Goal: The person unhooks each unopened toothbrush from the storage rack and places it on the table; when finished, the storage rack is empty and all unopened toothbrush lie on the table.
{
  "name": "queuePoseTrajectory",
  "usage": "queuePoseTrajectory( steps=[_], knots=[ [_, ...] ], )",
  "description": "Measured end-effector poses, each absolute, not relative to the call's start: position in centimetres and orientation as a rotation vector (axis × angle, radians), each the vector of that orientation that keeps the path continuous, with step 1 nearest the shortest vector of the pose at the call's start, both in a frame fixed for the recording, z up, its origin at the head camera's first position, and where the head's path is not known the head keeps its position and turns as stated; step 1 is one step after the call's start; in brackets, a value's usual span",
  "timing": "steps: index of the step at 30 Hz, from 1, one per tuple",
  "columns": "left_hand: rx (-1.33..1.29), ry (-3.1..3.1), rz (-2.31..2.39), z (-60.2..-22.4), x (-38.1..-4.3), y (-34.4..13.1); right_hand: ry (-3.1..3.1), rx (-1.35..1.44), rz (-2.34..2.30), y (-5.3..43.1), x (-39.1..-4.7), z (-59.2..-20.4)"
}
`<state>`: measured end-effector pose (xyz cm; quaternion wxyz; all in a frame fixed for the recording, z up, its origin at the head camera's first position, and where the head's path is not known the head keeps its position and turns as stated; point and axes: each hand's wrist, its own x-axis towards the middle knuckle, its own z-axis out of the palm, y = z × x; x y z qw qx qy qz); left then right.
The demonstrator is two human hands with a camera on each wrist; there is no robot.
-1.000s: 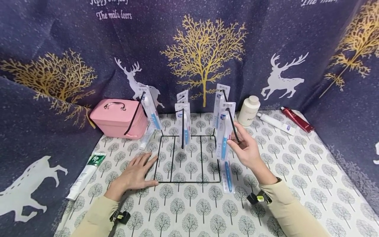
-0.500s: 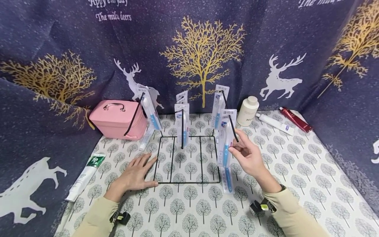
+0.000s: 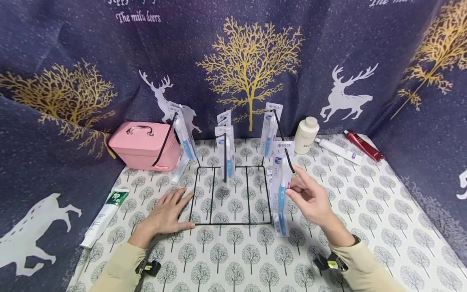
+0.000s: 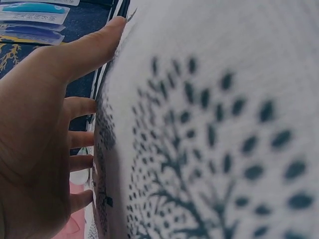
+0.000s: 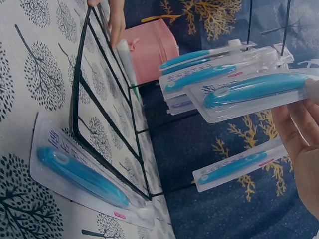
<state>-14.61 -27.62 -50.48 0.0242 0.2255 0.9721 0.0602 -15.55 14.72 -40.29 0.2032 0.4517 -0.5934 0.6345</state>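
My right hand [image 3: 310,198] pinches the edge of a packaged toothbrush [image 3: 281,182] with a blue handle. The pack's top overlaps the front end of the black wire rack's [image 3: 230,224] right hook. A second packaged toothbrush [image 5: 84,174] lies on the table beside the rack's base, partly hidden behind the held one in the head view. My left hand [image 3: 166,215] rests on the table with fingers spread, fingertips and thumb at the base's left edge. More toothbrush packs hang on the left hook, the middle hook [image 3: 225,158] and further back on the right [image 3: 270,134].
A pink case [image 3: 146,146] stands behind the rack's left, with a small tube [image 3: 179,172] beside it. A green-and-white tube [image 3: 106,219] lies far left. At the back right are a cream bottle [image 3: 306,136], a white tube [image 3: 339,151] and a red tube [image 3: 365,146].
My right hand has drawn the packaged toothbrush toward me along the right hook, from further back to the hook's front end. My left hand has stayed in place.
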Motion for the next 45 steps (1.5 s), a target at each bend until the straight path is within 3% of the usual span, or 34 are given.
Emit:
queuePoseTrajectory(
  steps=[45],
  knots=[
    [0.692,3.004,0.19,-50.4,-14.4,-27.6,-1.643,1.44,1.723,16.9,-11.1,-41.4]
  ],
)
